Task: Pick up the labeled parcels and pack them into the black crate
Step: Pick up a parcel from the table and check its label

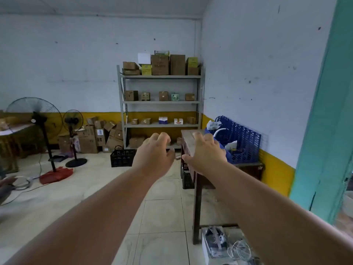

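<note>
Black crate (123, 157) sits on the floor left of the shelf's (161, 102) foot, long side across your view; open tile around. Your left hand (155, 155) and right hand (206, 155) are raised, fingers spread, holding nothing.

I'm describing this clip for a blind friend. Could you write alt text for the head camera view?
Two bare arms reach forward, left hand and right hand open and empty, toward a grey shelf unit holding small cardboard parcels in a storeroom. A black crate sits on the tiled floor before it, a wooden table with a blue crate at right, two fans at left.
</note>
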